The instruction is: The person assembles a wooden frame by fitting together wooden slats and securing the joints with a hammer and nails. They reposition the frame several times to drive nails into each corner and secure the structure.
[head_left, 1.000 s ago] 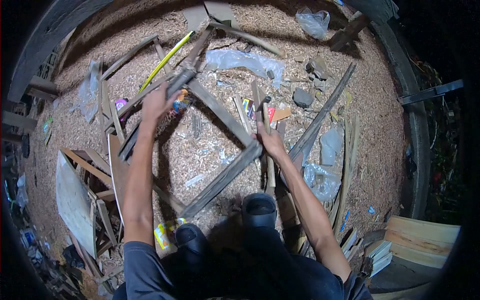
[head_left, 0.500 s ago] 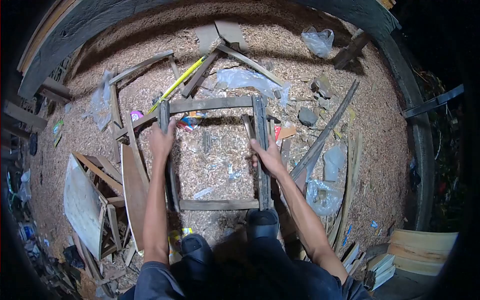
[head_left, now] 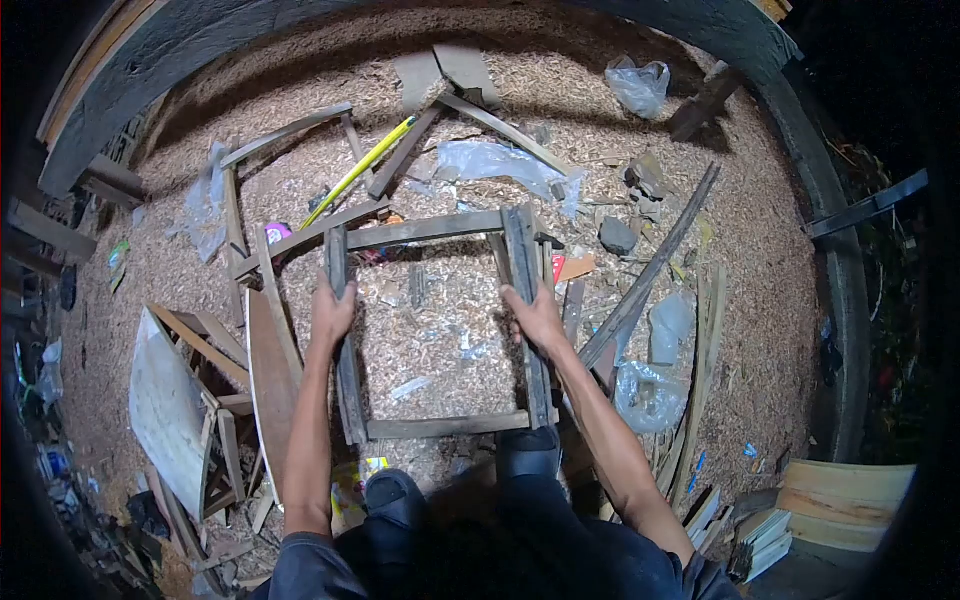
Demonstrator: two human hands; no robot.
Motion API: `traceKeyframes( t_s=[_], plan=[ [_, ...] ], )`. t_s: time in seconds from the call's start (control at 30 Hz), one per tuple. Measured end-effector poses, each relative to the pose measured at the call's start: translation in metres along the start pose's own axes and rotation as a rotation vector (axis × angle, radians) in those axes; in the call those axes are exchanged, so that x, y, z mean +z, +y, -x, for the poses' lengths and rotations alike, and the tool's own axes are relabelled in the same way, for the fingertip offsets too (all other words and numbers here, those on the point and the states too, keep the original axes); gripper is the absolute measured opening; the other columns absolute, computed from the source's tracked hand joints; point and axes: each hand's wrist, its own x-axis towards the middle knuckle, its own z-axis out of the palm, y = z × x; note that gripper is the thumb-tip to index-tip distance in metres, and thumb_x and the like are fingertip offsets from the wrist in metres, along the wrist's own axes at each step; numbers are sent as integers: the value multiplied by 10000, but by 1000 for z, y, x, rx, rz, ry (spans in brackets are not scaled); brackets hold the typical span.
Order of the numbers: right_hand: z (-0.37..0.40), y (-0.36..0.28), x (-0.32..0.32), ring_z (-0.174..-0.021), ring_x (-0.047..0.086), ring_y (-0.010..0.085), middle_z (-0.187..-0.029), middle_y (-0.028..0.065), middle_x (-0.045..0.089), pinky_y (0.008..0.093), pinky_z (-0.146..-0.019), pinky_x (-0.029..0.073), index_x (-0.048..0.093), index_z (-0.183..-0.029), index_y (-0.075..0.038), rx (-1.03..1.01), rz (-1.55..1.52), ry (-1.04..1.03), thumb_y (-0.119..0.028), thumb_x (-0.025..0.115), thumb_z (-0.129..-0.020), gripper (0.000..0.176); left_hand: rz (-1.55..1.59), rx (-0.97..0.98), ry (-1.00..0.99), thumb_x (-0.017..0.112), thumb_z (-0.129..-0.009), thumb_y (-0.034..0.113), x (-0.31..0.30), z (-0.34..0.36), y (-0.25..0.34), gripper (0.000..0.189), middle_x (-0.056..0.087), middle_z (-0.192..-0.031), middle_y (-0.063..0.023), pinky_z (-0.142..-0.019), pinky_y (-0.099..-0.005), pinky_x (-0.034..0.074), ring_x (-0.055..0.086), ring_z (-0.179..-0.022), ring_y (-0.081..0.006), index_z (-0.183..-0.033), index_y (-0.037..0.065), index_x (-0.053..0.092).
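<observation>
In the head view, a weathered rectangular wooden frame is held up between my two hands, its near rail in front of my feet. My left hand is closed round the left side bar, below its upper corner. On the right side bar, my right hand has its thumb across the wood, with the other fingers partly hidden behind it. Through the middle of the frame the wood shavings on the ground show. More slats stick out behind the frame's upper right corner.
Left lies a pale panel structure beside a curved brown board. A long plank slants at the right. Ahead are a yellow strip, a grey stone and plastic sheets. Stacked boards lie at the lower right.
The frame has tilted, its left side dropping towards me and its near rail now slanting. My left hand moved down and slightly right with it; my right hand has hardly moved.
</observation>
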Motion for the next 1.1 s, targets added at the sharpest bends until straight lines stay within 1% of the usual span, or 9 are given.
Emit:
traceKeyframes(
  t_s=[0.03,0.17,0.3,0.5,0.6,0.67,0.8,1.03,1.1],
  plan=[
    [-5,-2,-2,-402,495,105,-598,13,536,276,-344,419,400,-1333,17,3,9,7,-302,668,-903,598,-3,28,2,603,-882,241,-3,4,5,701,575,-1203,-311,-991,-385,425,586,-1105,-392,-1412,-102,298],
    [-8,-13,-6,-411,494,95,-602,12,528,266,-333,403,441,-1235,21,11,15,-29,-305,665,-908,513,-52,74,148,591,-866,254,8,8,-11,608,611,-1036,-354,-871,-463,471,623,-961,-453,-1295,-131,400],
    [2,-9,4,-408,494,96,-605,16,539,268,-334,400,449,-1227,20,-13,-55,-75,-319,673,-901,520,-57,11,49,607,-860,262,-9,4,-3,672,602,-1116,-340,-889,-433,477,626,-1007,-430,-1351,-123,357],
    [-21,-10,16,-410,510,118,-621,29,563,274,-349,410,486,-1165,22,-30,22,-21,-377,688,-886,526,-9,45,185,643,-858,302,11,19,-54,750,604,-1145,-317,-922,-415,462,605,-1062,-430,-1364,-150,324],
    [-26,-3,23,-417,511,115,-662,46,576,272,-340,404,471,-1179,25,15,-28,-58,-385,699,-878,558,112,81,279,662,-873,384,6,26,-71,675,646,-1044,-248,-854,-404,508,661,-963,-370,-1248,-131,440],
    [-26,1,23,-419,506,108,-670,47,571,269,-336,400,454,-1186,22,38,-80,-80,-383,696,-882,562,588,-298,-184,635,-886,515,-6,33,-73,572,645,-829,-132,-668,-349,549,691,-735,-251,-1048,-23,526],
    [-29,5,21,-429,513,113,-666,43,564,282,-339,411,426,-1215,11,36,-114,-148,-372,683,-891,563,734,-339,-176,483,-916,640,-5,47,-53,565,530,-628,-15,-432,-260,442,538,-461,-144,-782,92,516],
    [-52,10,28,-422,537,137,-578,35,535,302,-351,443,480,-1134,5,-41,167,-35,-354,641,-913,451,691,-401,-136,510,-943,564,-1,35,-46,477,467,-580,-5,-423,-286,422,487,-444,-130,-824,104,458],
    [-57,6,15,-403,557,163,-584,70,588,310,-362,472,497,-1216,-9,3,133,-152,-412,664,-882,549,691,-354,-148,521,-953,524,5,43,-38,447,468,-579,-8,-428,-311,432,485,-440,-147,-848,99,436]
  ],
)
